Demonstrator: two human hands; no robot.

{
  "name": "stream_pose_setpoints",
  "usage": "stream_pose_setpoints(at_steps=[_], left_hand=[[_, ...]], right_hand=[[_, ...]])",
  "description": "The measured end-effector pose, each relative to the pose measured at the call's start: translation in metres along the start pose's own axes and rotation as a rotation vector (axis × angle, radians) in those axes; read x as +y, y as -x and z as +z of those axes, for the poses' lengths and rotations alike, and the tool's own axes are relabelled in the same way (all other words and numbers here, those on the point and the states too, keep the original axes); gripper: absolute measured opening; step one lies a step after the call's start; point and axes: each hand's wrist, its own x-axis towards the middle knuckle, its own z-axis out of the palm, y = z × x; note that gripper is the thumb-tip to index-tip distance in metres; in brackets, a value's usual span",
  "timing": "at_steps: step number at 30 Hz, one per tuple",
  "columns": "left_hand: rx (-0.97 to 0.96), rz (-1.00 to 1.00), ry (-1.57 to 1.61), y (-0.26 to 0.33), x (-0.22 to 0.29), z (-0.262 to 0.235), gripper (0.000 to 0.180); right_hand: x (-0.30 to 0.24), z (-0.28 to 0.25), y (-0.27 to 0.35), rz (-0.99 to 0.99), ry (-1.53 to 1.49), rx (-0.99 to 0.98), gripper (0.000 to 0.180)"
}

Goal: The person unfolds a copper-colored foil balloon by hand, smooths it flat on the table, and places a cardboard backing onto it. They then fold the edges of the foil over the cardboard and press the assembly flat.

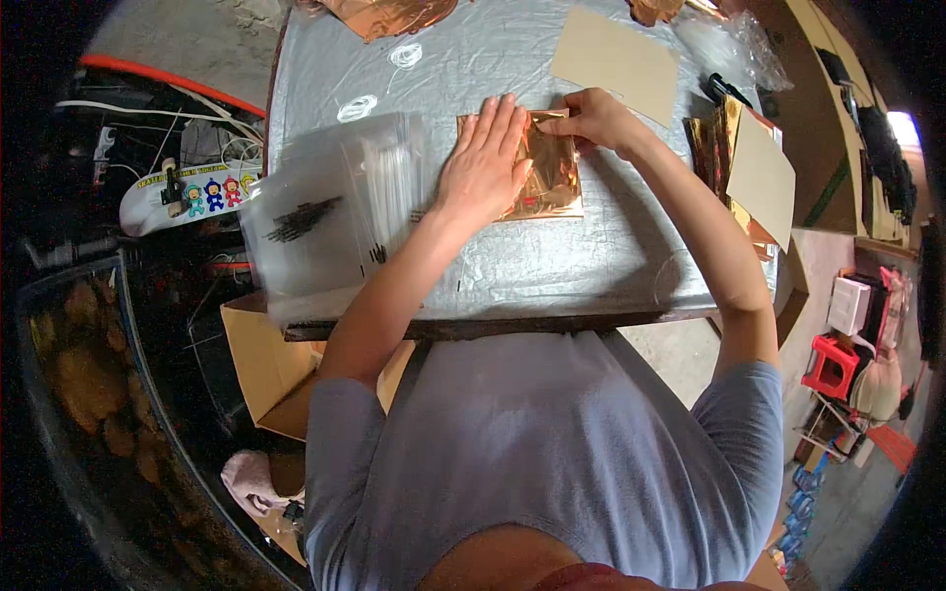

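Note:
A square, shiny copper-coloured foil packet [554, 182] lies on the silver-covered table in front of me. My left hand [481, 163] rests palm down on its left part, fingers stretched out and close together. At the packet's upper right corner, my right hand [599, 118] is closed, with the thumb on top and the other fingers curled at the edge. What lies under the left palm is hidden. Left of the packet are stacked clear plastic bags [315, 217] with dark print, partly behind my left forearm.
Beige card [616, 64] lies beyond my right hand. Gold foil pieces [727, 148] and another card [762, 177] sit at the right edge. White string coils [358, 107] are at the back left, copper foil [394, 15] at the far edge. A cardboard box [258, 364] stands below the table.

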Motion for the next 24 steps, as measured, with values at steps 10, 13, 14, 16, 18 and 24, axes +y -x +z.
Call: stream_pose_setpoints(at_steps=[10, 13, 14, 16, 18, 24], left_hand=[[0.079, 0.044, -0.149, -0.004, 0.011, -0.011, 0.07], [0.071, 0.055, -0.123, 0.001, 0.026, -0.023, 0.066], [0.041, 0.046, -0.013, 0.003, 0.032, -0.028, 0.067], [0.056, 0.029, 0.108, 0.008, 0.045, -0.035, 0.076], [0.166, 0.047, 0.062, 0.013, 0.054, -0.037, 0.089], [0.175, -0.08, 0.102, 0.005, 0.069, -0.047, 0.093]], right_hand=[[0.018, 0.004, -0.003, 0.023, -0.171, -0.011, 0.023], [0.01, 0.005, 0.001, 0.04, -0.255, 0.01, 0.021], [0.013, 0.003, 0.0, 0.074, -0.292, 0.015, 0.022], [0.011, 0.003, 0.002, 0.105, -0.331, 0.018, 0.024], [0.003, 0.007, 0.007, 0.126, -0.406, 0.053, 0.028], [-0.013, 0.014, 0.022, -0.061, -0.251, 0.209, 0.014]])
